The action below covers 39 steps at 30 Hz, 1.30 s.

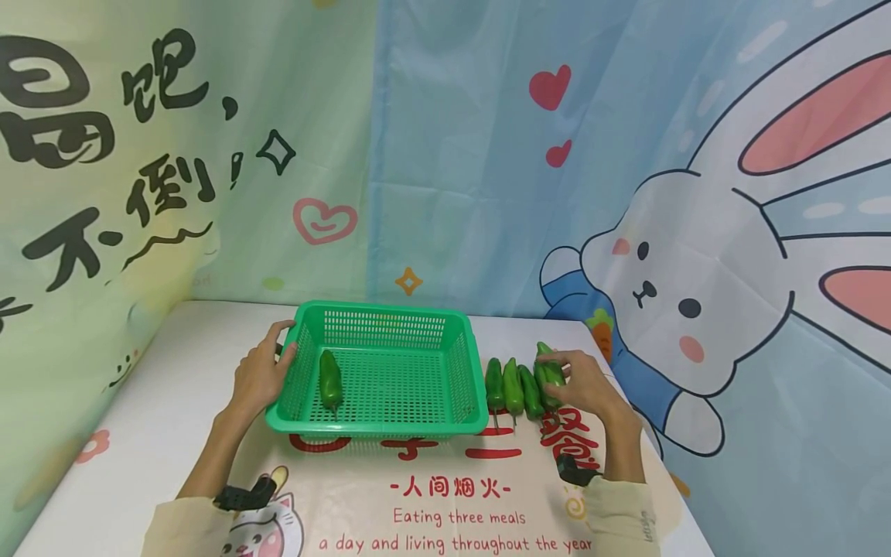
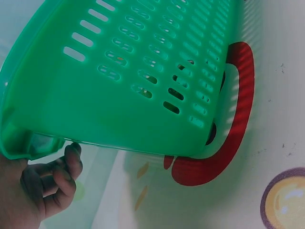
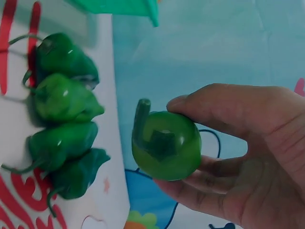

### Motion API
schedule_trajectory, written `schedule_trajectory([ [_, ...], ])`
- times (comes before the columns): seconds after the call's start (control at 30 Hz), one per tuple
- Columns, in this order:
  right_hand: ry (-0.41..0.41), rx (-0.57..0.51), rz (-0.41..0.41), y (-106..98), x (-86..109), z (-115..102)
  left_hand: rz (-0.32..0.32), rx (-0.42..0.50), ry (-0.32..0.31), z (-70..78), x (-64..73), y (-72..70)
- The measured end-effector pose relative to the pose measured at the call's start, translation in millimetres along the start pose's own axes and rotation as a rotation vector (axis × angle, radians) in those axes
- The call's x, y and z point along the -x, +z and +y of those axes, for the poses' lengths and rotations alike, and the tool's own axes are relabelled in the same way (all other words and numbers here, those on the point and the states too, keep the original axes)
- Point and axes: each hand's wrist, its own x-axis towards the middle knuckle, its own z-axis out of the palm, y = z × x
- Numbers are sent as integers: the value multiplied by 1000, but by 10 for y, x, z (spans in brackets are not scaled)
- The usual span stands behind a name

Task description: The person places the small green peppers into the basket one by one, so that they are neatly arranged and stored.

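A green plastic basket [image 1: 462, 371] stands on the table with one green pepper [image 1: 330, 381] lying in its left part. My left hand [image 1: 261, 373] holds the basket's left rim; the left wrist view shows its fingers [image 2: 66, 183] curled by the rim's corner. To the right of the basket, my right hand [image 1: 588, 383] grips another green pepper [image 3: 174, 148] between thumb and fingers, its stem towards the wrist camera. That pepper is raised off the table. Several more green peppers [image 1: 513, 387] lie side by side between the basket and my right hand.
The white table [image 1: 188, 348] carries a printed cover with red characters [image 1: 494, 453] and a cartoon cat [image 1: 278, 526]. Behind the table's back edge hangs a printed curtain [image 1: 445, 155], which also runs down the right side with a cartoon rabbit.
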Motion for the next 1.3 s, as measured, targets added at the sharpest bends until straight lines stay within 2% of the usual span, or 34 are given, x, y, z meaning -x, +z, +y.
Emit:
schedule_trajectory([
  [0.37,22,-18,-57,-22,-29,-277,-1,3,5,13,2,-6],
  [0.77,-32,-1,-28,26,-107,-476,-3,1,-3,5,-4,4],
  [1.3,-116,3,-47,75,-213,-814,-1,9,-7,-5,-14,1],
])
